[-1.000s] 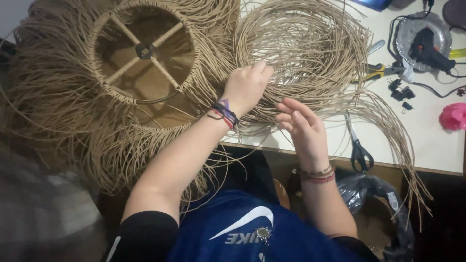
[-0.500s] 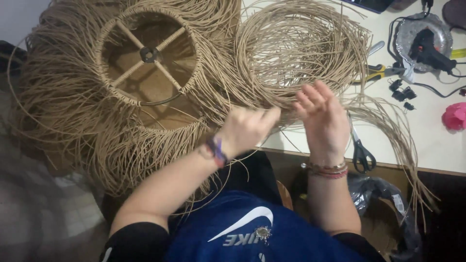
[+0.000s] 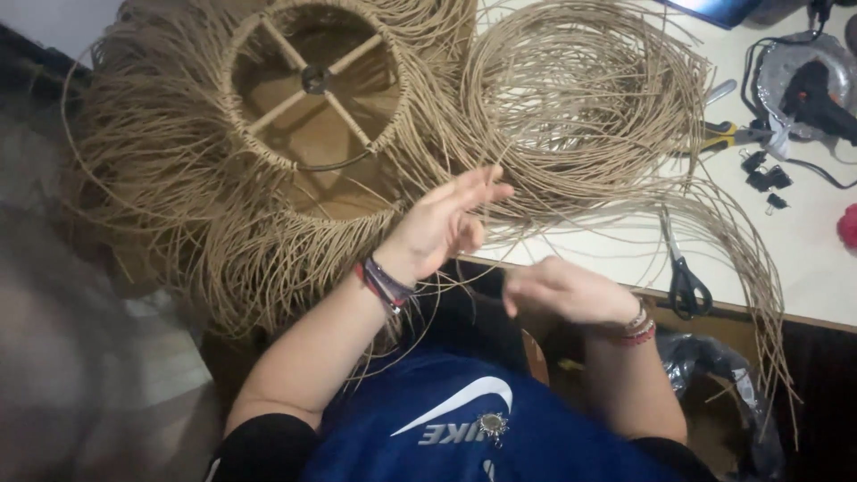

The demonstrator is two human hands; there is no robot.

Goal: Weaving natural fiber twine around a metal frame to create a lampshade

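Brown straw was everywhere. A big shade (image 3: 268, 152) made of straw sat at the left, with a ring on top and a cross of sticks inside the ring. Long loose strands hung down all around it. Just beside it, on the white worktop (image 3: 803, 259), lay a round coil (image 3: 585, 98) of the same straw, with its ends trailing off the worktop's edge at the right. The left hand (image 3: 442, 223) was up between the shade and the coil, near the worktop's front edge. Its fingers were stretched out and spread apart, and thin strands crossed by them, but it was too blurry to tell if it pinched one. The right hand (image 3: 558, 290) was lower, just in front of the worktop's edge and near the left hand. It was loosely curled and blurry, so I could not tell if it held a strand. Both wrists had bands on them. Scissors (image 3: 683, 268) with black handles lay on the worktop by the trailing ends. Farther back were pliers (image 3: 732, 136) with yellow handles, some small black clips (image 3: 763, 177), and a black glue gun (image 3: 817, 89) resting on a shiny plate.
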